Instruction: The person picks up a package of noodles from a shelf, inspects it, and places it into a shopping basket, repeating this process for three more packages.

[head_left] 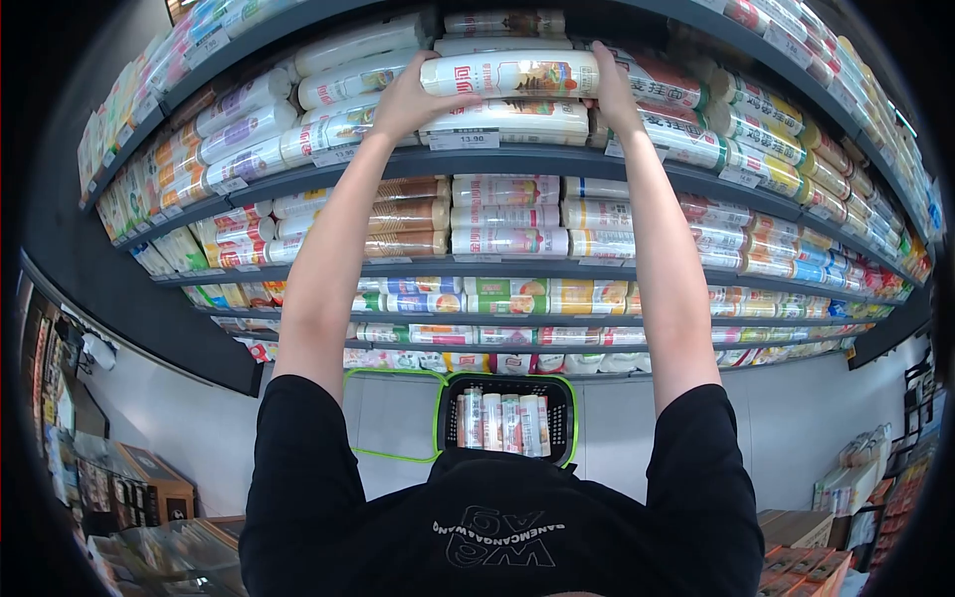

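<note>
Black shirt fabric [497, 527] fills the bottom of my view, and just beyond it sits a green-rimmed basket [571, 418] with several upright packs [502, 423] standing in it. Above the basket rise the shelves [517, 159], every level stacked with long wrapped packs lying on their sides.

Both my arms reach up to the second shelf from the top. Between my hands I hold one long pack [509, 74], lying level on top of another pack [507, 119], directly above the price tag [464, 140] reading 13.90. My left hand [413, 98] cups the left end, fingers curled round it and thumb underneath. My right hand [615, 88] presses flat against the right end, fingers together along the wrapper; I cannot see its thumb.

I judge the pack to be stiff along its length yet brittle inside, likely dry noodles, so bending it would snap the contents. It looks light enough for one hand, but the glossy film seems slippery. Taking it at both ends, or round the middle with a full wrap, should keep it from sliding or flexing.
</note>
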The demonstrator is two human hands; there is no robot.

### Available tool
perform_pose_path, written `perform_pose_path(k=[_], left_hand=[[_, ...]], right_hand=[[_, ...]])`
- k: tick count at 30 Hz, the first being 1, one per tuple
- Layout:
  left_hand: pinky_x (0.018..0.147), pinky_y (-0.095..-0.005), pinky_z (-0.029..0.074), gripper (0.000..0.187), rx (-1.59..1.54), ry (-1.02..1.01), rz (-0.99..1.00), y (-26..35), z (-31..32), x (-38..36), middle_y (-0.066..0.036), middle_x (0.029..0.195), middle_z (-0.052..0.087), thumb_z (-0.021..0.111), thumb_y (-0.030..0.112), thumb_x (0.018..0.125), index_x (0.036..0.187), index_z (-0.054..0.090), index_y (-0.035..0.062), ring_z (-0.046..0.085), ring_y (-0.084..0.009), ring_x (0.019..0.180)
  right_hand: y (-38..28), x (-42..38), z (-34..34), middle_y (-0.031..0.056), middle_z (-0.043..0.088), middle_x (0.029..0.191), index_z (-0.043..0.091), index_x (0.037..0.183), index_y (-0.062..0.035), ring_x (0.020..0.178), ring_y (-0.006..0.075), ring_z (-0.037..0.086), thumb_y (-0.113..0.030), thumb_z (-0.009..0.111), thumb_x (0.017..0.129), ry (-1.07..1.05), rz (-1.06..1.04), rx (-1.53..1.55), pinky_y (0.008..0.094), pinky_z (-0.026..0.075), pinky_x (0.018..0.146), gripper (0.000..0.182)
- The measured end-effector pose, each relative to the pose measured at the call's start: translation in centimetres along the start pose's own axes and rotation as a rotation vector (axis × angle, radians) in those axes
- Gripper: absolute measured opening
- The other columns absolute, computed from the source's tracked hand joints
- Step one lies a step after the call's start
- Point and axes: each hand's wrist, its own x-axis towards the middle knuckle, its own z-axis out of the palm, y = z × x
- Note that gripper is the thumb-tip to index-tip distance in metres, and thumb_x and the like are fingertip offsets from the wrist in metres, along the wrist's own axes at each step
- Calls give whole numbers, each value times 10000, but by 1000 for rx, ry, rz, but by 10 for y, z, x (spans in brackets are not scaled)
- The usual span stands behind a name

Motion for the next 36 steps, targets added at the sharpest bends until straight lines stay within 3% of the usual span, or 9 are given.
perform_pose_path(k=[11, 12, 14, 18, 28, 30, 31, 33, 36], left_hand=[[839, -346, 527, 797, -186, 61, 43, -5, -2, 1, -166, 1005, 689, 857, 464, 621, 1178, 553, -18, 677, -238, 934], [833, -346, 529, 785, -195, 79, 36, -6, -1, 2, -166, 997, 691, 855, 458, 626, 1171, 559, -23, 679, -241, 923], [825, -342, 532, 785, -200, 80, 16, -7, -1, 2, -170, 995, 691, 854, 459, 629, 1167, 559, -31, 680, -241, 914], [800, -335, 541, 775, -250, 79, 5, -8, -4, 5, -175, 980, 691, 848, 464, 636, 1139, 565, -54, 683, -234, 892], [776, -327, 547, 735, -217, 75, 34, -9, -4, 5, -168, 964, 694, 841, 470, 651, 1097, 583, -54, 686, -217, 867], [778, -329, 547, 725, -225, 66, 47, -10, -4, 5, -167, 962, 695, 833, 483, 657, 1080, 593, -55, 688, -222, 868], [778, -329, 547, 725, -226, 66, 45, -10, -5, 6, -167, 962, 695, 833, 483, 657, 1080, 593, -55, 688, -222, 868], [781, -331, 548, 735, -200, 50, 45, -10, -5, 6, -169, 959, 694, 824, 511, 657, 1055, 600, -65, 687, -223, 873], [805, -329, 528, 622, -176, 26, 32, -9, -6, 4, -156, 1000, 688, 795, 405, 731, 1123, 596, -35, 675, -213, 903]], right_hand=[[4, 7, -1, 167, 661, 859, 640, 1006, 53, 746, 228, 586, -557, 367, 930, 2, 60, -124, 346, 448, 695, 673], [10, 11, 0, 167, 661, 859, 640, 1006, 53, 746, 228, 586, -557, 367, 930, 2, 65, -122, 346, 448, 695, 673], [15, 16, 4, 31, 588, 716, 632, 952, -42, 629, 112, 514, -572, 374, 939, 56, -20, -71, 265, 400, 601, 590], [15, 18, 4, 35, 600, 755, 632, 971, -60, 676, 111, 524, -602, 377, 927, -25, 172, 45, 262, 402, 642, 601], [31, 21, -2, 1, 479, 652, 636, 1028, -37, 545, 78, 361, -536, 382, 951, -28, 7, -35, 253, 279, 509, 565], [41, 31, -6, 103, 611, 740, 627, 1136, -2, 646, 175, 555, -569, 429, 921, -36, -1, -11, 291, 409, 589, 638], [47, 34, -7, 103, 611, 740, 627, 1136, -2, 646, 175, 555, -569, 429, 921, -37, 1, -12, 291, 409, 589, 638], [34, 26, -1, 249, 559, 1281, 550, 1260, 19, 1217, 315, 528, -494, 427, 946, 99, -156, -240, 382, 408, 999, 614], [18, 18, 1, 217, 407, 1449, 410, 1404, -16, 1346, 308, 375, -454, 256, 1007, -72, -5, -132, 376, 268, 1102, 611]])
